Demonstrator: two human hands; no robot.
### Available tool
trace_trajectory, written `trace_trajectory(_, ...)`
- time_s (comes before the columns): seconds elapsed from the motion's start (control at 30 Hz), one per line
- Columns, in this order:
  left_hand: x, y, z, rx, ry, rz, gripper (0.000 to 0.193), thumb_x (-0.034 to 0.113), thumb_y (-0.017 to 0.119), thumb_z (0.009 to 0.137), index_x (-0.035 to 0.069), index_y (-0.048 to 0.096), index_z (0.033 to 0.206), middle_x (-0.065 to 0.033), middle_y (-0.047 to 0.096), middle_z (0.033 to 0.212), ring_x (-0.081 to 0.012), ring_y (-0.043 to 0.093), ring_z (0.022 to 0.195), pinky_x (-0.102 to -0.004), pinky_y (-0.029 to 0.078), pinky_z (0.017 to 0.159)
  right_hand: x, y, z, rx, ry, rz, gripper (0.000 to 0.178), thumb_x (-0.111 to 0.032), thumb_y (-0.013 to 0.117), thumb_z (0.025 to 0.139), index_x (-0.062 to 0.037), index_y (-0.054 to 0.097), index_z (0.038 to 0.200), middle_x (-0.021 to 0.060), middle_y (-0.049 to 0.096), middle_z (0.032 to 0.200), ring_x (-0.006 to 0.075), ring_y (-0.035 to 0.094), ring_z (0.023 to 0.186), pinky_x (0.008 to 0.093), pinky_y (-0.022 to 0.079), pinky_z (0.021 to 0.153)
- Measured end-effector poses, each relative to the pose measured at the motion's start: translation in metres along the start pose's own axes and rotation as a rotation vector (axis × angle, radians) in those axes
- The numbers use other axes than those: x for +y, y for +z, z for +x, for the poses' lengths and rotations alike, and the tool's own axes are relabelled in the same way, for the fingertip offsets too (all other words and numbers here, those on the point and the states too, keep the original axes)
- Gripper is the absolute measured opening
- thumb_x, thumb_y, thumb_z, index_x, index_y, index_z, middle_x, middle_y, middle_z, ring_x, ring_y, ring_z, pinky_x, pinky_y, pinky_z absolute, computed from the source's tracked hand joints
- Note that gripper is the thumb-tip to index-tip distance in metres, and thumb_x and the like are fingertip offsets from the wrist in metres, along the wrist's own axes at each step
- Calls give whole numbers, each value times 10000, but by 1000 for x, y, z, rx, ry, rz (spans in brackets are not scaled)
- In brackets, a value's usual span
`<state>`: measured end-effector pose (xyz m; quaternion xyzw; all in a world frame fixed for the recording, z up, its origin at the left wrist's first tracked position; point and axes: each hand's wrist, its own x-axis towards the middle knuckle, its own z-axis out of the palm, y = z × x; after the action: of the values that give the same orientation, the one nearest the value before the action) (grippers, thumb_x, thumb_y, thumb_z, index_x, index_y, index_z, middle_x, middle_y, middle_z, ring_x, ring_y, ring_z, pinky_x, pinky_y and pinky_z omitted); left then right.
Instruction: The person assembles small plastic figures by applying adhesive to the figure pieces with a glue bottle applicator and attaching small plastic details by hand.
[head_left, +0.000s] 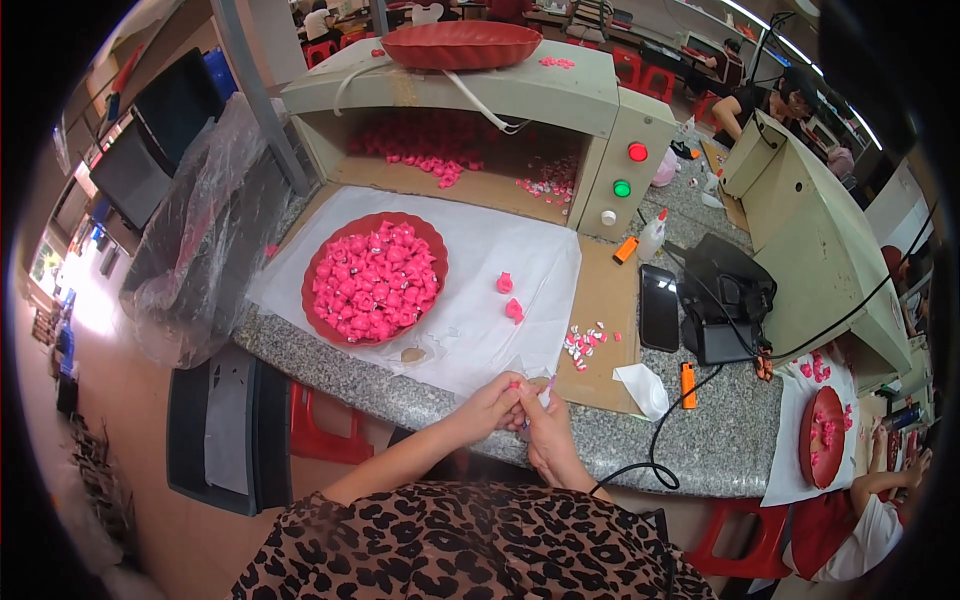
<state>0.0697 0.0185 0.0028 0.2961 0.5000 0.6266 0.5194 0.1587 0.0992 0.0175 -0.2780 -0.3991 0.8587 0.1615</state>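
My left hand [490,408] and my right hand [550,432] meet over the front edge of the granite worktop [410,385]. Between the left thumb and fingers shows a bit of a small pink piece [515,385], mostly hidden. The right hand is closed round a thin purple-tipped stick [549,386], whose kind I cannot make out. Beyond the hands, two loose pink figurines [504,283] stand on the white sheet [470,340]. To their left a red scalloped bowl [312,318] is heaped with similar pink figurines [375,280]. Small pink-and-white pieces [585,345] lie on cardboard at the right.
A cream box-shaped machine [450,95] with lit buttons holds more pink pieces; a red tray [460,45] sits on top. To the right are a phone [658,308], a black bag [720,300], orange lighters [688,385], a bottle [652,236] and a cable. Another person sits at far right.
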Motion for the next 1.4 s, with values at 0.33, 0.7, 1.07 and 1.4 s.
trace_trajectory(0.33, 0, -5, 5, -43, 9, -67, 187, 186, 322, 908, 57, 377, 1032, -31, 435, 695, -86, 402, 560, -190, 346, 507, -3, 2, 6, 57, 12, -33, 168, -219, 540, 816, -60, 514, 771, 8, 483, 575, 89, 462, 478, 204, 386, 437)
trace_trajectory(0.7, -2, -10, 5, -94, 148, 13, 271, 238, 381, 896, 59, 340, 1095, -39, 468, 710, -61, 400, 508, -161, 299, 429, -4, -3, 4, 100, 34, -5, 208, -276, 567, 797, -77, 519, 758, -1, 488, 587, 77, 431, 463, 198, 356, 438)
trace_trajectory(1.07, 1, -15, -1, 8, -15, -211, 380, 381, 277, 900, 39, 439, 940, -23, 428, 597, -83, 379, 397, -179, 254, 334, 0, 2, 2, 104, -41, -34, 203, -248, 592, 783, -67, 545, 705, 6, 494, 559, 77, 435, 465, 197, 351, 440)
trace_trajectory(1.4, 2, -14, 0, -10, -24, -177, 374, 367, 272, 906, 32, 437, 928, -32, 440, 603, -87, 393, 410, -176, 268, 341, 0, -3, 3, 81, -33, -18, 219, -264, 579, 791, -63, 541, 713, 12, 491, 568, 80, 439, 465, 195, 349, 438)
